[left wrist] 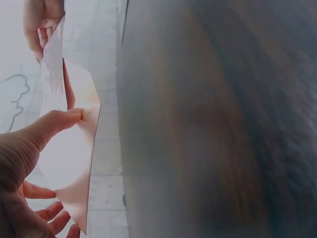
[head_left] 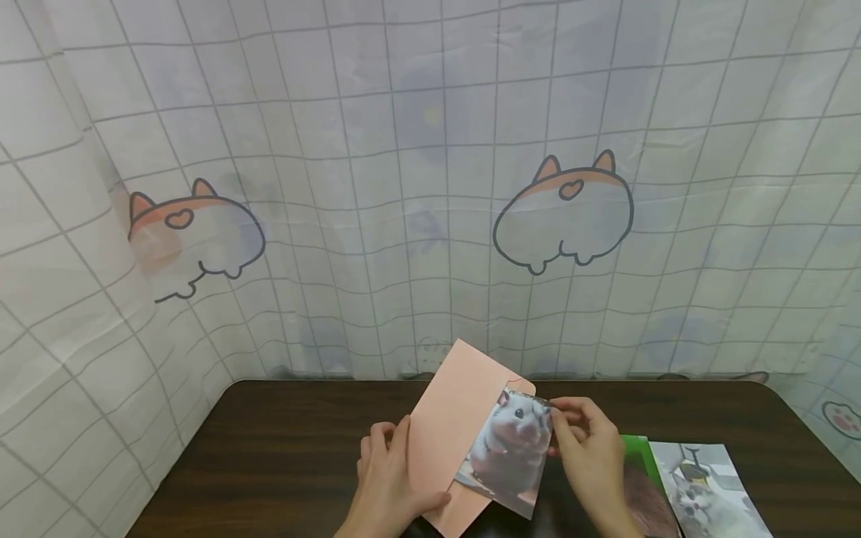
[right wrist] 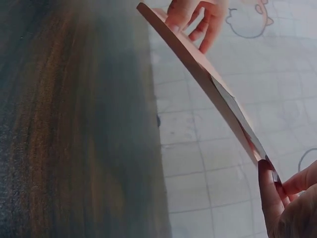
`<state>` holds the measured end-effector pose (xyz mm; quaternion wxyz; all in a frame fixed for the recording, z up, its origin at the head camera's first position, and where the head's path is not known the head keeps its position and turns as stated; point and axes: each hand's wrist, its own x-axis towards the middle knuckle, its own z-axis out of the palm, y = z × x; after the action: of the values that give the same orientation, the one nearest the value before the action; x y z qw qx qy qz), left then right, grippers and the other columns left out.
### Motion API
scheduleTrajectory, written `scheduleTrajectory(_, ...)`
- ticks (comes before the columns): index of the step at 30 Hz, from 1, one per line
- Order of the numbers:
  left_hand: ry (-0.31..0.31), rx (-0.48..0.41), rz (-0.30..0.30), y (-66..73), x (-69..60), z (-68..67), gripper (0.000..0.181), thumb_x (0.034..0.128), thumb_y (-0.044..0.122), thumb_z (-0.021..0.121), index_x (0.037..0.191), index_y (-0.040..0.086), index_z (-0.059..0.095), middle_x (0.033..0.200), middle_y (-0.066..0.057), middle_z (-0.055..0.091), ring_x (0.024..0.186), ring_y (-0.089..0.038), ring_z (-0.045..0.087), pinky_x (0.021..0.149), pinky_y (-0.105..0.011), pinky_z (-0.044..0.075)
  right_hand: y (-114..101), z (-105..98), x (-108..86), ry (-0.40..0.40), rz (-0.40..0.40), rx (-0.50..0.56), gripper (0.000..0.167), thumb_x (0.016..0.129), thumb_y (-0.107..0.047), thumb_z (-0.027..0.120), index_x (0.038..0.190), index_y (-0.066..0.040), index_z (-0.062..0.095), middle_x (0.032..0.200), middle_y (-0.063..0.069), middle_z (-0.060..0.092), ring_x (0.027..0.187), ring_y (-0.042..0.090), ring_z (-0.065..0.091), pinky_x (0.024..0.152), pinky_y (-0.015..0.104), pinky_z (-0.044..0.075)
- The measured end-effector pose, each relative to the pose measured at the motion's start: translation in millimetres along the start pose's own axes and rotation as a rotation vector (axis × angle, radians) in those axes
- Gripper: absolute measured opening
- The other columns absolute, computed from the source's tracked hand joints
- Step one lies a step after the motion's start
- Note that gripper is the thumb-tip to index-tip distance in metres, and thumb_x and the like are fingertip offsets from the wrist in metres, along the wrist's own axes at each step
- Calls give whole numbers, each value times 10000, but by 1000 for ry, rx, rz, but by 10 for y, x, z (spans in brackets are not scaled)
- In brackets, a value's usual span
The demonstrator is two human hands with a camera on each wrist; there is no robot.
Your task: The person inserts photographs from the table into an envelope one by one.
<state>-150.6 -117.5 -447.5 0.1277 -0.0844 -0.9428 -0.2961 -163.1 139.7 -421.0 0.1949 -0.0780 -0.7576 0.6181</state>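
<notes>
A pink envelope (head_left: 447,426) is held tilted above the dark table. My left hand (head_left: 393,478) grips its left and lower edge, thumb on the front face. Partly inside the envelope's open side is a photo card of a hamster (head_left: 514,448). My right hand (head_left: 592,456) pinches the card's upper right edge between thumb and fingers. In the left wrist view the left thumb presses on the envelope (left wrist: 84,144) near its opening. The right wrist view shows the envelope (right wrist: 198,74) nearly edge-on, with the right hand (right wrist: 292,203) at its lower end.
On the dark wooden table (head_left: 289,448), at the right, lie a green-edged picture (head_left: 635,448) and a white cat card (head_left: 713,486) side by side. A white grid-patterned curtain (head_left: 377,187) with corgi drawings hangs behind the table's back edge.
</notes>
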Motion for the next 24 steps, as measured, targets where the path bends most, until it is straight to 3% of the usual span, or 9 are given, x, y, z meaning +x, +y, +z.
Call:
scheduleTrajectory(11, 29, -31, 6, 66, 53, 26, 1110, 583, 394, 1024, 1473, -38, 519, 1274, -171, 444, 1112, -351, 426, 861, -547, 417, 0, -37, 55, 19, 34, 40, 168, 1005, 18, 660, 1160, 79, 680, 888, 110, 695, 655, 1, 677, 582, 253, 596)
scheduleTrajectory(24, 55, -44, -29, 115, 75, 5, 1126, 572, 434, 1013, 1482, -5, 517, 1276, -166, 451, 1081, -338, 428, 842, -521, 416, -70, -19, 92, 32, 26, 68, 174, 1007, 4, 667, 1163, 79, 685, 898, 118, 723, 638, 25, 677, 582, 257, 598)
